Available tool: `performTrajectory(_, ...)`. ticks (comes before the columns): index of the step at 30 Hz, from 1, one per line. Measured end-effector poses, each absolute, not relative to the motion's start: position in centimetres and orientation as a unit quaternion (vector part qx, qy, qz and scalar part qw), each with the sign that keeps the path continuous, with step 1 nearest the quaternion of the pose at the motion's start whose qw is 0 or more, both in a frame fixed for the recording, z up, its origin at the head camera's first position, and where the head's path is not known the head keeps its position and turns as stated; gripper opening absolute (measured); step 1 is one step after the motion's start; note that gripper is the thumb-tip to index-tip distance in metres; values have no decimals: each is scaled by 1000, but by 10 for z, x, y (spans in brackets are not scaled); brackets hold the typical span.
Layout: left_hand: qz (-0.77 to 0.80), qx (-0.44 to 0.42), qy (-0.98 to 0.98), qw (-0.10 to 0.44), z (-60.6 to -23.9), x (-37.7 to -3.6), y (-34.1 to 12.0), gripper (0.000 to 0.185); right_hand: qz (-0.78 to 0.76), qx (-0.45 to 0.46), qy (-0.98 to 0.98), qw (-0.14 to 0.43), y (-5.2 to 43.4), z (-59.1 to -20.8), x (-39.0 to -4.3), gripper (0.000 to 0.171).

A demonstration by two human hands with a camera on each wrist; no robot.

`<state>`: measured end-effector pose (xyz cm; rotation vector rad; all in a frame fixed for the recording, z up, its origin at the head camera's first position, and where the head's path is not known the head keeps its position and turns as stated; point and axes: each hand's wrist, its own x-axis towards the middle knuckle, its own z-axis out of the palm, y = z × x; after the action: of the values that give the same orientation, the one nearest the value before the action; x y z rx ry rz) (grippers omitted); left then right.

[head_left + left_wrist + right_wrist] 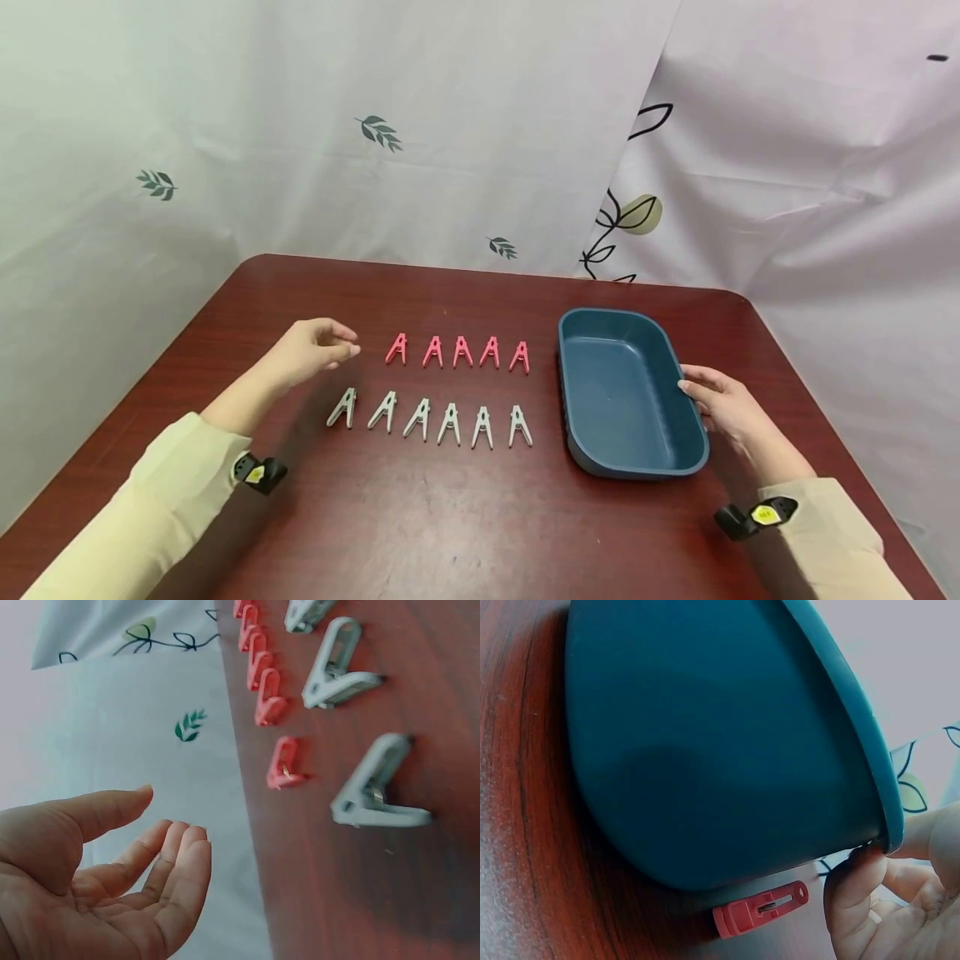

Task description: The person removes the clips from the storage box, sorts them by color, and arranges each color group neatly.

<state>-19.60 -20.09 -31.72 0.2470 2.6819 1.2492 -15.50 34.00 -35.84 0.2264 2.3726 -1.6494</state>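
- The dark red tabletop (420, 517) is seen whole only in the head view, filling the lower half of the frame, with pale printed curtains (450, 125) hung behind it.
- The blue tray (675, 379) is shown right of centre in the head view, open side up; in the right wrist view only its outer wall and rim are seen, filling the upper part of the frame.
- The right hand (723, 404) is laid against the tray's right rim in the head view, arm entering from the lower right in a cream sleeve. In the right wrist view, at the lower right, a fingertip is seen touching the rim's underside; the fingers (855, 885) are bent only loosely, and a firm grasp cannot be made out.
- The left hand (311, 350) is held above the tabletop at centre left in the head view, just left of the pink row. In the left wrist view, at the lower left, the palm is seen turned up and the fingers (176, 870) loosely curled, released, nothing held.
- Six white clips (431, 417) are lined up in the nearer row at centre frame.
- Five pink clips (459, 352) are lined up in the farther row, between the left hand and the tray. One pink clip appears beneath the tray's curve in the right wrist view.
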Motion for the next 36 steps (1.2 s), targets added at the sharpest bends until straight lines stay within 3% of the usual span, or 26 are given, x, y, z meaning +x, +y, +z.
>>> performTrajectory(19, 395, 195, 894, 81, -286, -218, -92, 26, -561, 77, 816, 118, 340, -361, -154, 57)
performTrajectory(36, 401, 327, 842, 155, -294, -212, 17, 21, -568, 78, 811, 117, 340, -361, -155, 57)
